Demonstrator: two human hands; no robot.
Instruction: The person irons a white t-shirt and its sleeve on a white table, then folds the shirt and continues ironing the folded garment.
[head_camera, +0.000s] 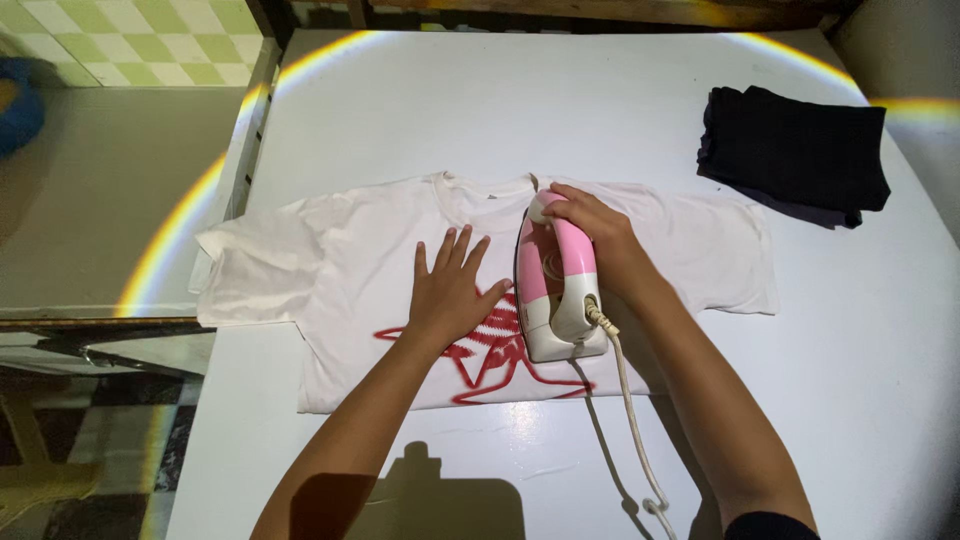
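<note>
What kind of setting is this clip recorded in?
Probably a home ironing spot: a white T-shirt spread on a white table, a pink-and-white iron under the right hand, folded dark clothes nearby, tiled floor.

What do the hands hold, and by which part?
The right hand holds the pink and white iron by its handle. The left hand holds nothing; it lies flat on the white T-shirt.

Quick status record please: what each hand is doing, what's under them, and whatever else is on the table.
left hand: flat, fingers spread, pressing on the white T-shirt
right hand: gripping the handle of the pink and white iron
iron: sole down on the shirt, cord trailing toward the person
shirt: spread flat, red print showing
table: white
other: folded dark cloth, far right corner
</note>
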